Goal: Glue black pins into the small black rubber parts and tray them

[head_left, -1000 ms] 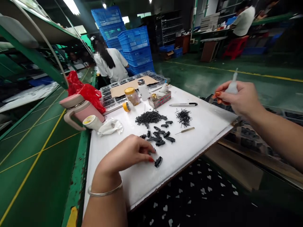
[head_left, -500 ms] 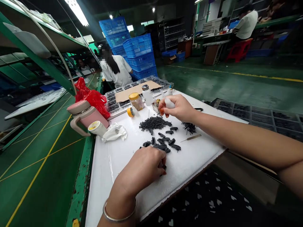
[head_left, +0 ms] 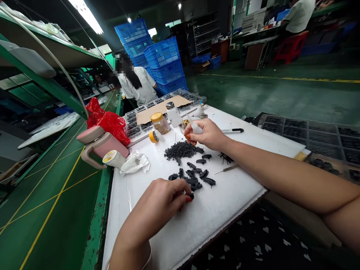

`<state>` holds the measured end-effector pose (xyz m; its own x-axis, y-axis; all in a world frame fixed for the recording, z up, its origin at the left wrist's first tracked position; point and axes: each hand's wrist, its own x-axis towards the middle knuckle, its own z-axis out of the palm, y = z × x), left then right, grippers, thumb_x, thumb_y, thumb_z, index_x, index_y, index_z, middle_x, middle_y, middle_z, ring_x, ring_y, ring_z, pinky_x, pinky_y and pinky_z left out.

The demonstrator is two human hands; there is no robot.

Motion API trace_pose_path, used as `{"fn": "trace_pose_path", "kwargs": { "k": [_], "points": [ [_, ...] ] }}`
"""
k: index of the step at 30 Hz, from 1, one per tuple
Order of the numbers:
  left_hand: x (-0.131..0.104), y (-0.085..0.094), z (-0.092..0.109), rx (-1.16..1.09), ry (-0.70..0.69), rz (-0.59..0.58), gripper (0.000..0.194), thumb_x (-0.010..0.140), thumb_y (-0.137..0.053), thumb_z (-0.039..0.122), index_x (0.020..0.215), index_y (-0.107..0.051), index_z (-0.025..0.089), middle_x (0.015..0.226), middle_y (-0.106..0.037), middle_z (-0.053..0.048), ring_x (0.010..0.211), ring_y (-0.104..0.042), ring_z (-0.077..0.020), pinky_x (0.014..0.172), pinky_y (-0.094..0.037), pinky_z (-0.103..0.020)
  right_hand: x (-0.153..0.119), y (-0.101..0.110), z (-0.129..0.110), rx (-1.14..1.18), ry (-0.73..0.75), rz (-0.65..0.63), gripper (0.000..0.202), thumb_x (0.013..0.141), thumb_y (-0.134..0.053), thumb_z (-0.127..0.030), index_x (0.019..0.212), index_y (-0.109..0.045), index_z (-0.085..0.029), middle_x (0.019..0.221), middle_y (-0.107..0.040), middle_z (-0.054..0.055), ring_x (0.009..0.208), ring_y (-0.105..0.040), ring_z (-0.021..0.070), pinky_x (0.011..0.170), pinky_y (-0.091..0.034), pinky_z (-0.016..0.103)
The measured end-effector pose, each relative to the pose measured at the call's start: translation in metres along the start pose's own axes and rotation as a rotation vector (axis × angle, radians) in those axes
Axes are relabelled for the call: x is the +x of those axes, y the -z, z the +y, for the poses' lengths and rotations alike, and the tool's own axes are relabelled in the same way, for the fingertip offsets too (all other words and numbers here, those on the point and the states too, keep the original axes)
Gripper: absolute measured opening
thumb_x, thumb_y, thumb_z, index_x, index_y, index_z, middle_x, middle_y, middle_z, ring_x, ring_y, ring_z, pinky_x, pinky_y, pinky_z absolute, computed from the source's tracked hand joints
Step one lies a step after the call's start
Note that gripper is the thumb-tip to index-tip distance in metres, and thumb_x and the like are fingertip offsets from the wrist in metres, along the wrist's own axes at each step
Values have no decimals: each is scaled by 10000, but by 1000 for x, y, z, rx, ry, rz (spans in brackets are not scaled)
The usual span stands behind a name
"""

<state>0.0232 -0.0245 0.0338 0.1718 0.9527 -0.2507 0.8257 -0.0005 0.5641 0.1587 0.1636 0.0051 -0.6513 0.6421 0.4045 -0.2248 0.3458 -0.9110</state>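
Note:
My left hand is low over the white tabletop, its fingers closed around a small black part. Just beyond it lie several curved black parts. My right hand grips a small white squeeze bottle above a heap of tiny black rings. Thin black pieces show partly beneath my right wrist, and a thin pointed tool rests close to that forearm. A black-and-white pen lies beyond the right wrist.
On the left stand a pink mug, a red bag and a white cup beside crumpled tissue. Yellow tape, a yellow-lidded jar and a divided tray are farther back. A person in white sits beyond.
My left hand has shifted slightly left, with the black part now showing at its fingertips. My right hand has moved a little down and left with the bottle. The camera view has shifted slightly.

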Motion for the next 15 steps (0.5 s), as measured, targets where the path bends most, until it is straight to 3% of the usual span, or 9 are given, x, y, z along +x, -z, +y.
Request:
{"fn": "trace_pose_path", "kwargs": {
  "k": [7,11,15],
  "points": [
    [4,6,-14,-403,177,173,206,850,-520,330,883,-638,164,697,-689,-61,621,-643,-180,511,-465,-232,-7,-4,-8,-69,-4,-105,29,743,-604,-158,772,-603,-161,647,-626,2,561,-583,120,528,-500,263],
    [10,3,-21,-475,189,221,197,846,-539,326,885,-638,159,707,-691,-66,634,-649,-177,505,-468,-218,-10,-5,-10,-142,24,-131,42,750,-597,-148,786,-613,-162,667,-635,0,571,-584,112,559,-498,266],
    [14,1,-25,-591,159,396,199,834,-587,344,872,-637,154,686,-689,-61,613,-652,-163,501,-471,-195,-12,-9,-10,-68,-42,-192,54,754,-607,-167,797,-619,-137,674,-637,17,557,-584,110,528,-494,255]
  ]
}}
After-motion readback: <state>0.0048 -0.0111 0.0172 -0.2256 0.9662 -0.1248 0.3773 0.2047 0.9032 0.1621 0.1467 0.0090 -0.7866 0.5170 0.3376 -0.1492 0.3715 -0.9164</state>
